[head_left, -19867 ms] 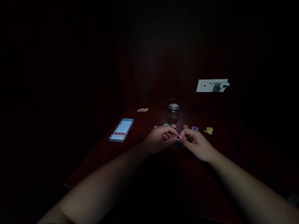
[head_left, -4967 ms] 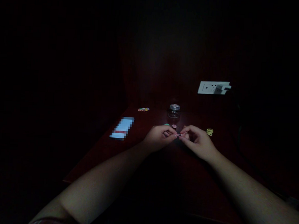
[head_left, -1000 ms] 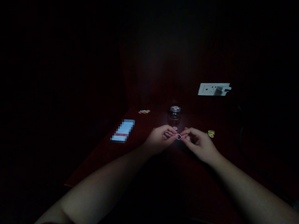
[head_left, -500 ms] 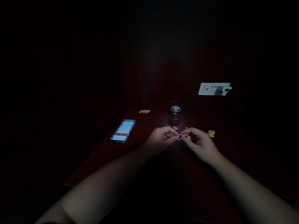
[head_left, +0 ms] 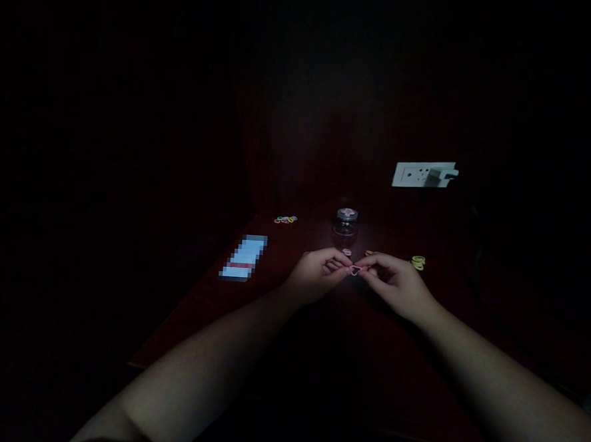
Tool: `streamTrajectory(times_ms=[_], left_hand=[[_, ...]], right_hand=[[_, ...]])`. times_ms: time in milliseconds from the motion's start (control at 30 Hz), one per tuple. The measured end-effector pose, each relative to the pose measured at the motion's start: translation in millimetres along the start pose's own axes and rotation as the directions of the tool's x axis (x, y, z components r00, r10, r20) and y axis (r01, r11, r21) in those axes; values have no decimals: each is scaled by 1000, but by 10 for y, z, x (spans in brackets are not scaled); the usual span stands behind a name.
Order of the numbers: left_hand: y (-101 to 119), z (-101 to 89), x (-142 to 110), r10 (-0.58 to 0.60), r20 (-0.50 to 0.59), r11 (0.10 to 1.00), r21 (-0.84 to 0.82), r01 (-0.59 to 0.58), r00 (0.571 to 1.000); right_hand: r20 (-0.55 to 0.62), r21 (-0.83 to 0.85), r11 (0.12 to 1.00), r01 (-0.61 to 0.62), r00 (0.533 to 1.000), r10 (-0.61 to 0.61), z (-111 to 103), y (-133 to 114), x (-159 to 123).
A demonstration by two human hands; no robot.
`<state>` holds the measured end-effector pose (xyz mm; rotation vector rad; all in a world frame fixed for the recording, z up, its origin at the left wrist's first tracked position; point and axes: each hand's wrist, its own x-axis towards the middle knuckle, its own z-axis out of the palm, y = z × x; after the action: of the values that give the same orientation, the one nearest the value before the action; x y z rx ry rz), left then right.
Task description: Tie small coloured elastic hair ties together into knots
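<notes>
Between my fingertips, a small pink hair tie [head_left: 355, 272] is pulled into a loop. My left hand [head_left: 319, 273] pinches its left side, thumb against fingers. The other side is gripped by my right hand [head_left: 393, 284] in the same kind of pinch. Just behind the fingers lie a few pink bands [head_left: 346, 252] and some orange bands [head_left: 369, 253], partly hidden by the hands. Yellow bands [head_left: 418, 262] are piled to the right of my right hand. Farther back stands a clear jar [head_left: 346, 224] with a lid on it.
A lit phone [head_left: 244, 258], its screen blurred, lies left on the dark red table [head_left: 210, 309]. Several mixed-colour bands [head_left: 285, 220] sit near the back left. On the back wall is a socket panel [head_left: 423, 175] with a plug in it; a dark cable [head_left: 476, 285] hangs at right.
The pink hair tie has gone from a rounded loop to one stretched wider at its top between the fingers. Both hands stay in nearly the same place.
</notes>
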<state>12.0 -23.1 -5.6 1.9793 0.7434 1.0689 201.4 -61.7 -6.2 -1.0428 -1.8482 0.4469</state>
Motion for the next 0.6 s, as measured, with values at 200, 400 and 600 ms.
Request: streamTrajectory(times_ms=[200,400,600], left_hand=[[-10,16,-3,-1,-15,1000,-13,1,1000],[-7,3,-7,6,-3,1000,-9,-6,1000],[-8,0,0,3,-9,1000,14,-3,1000]], right_hand=[[-20,80,997,-12,1000,13,14,-29,6],[5,48,999,-10,1000,10,2,-40,4],[19,2,1000,20,1000,-21,-4,-10,4]])
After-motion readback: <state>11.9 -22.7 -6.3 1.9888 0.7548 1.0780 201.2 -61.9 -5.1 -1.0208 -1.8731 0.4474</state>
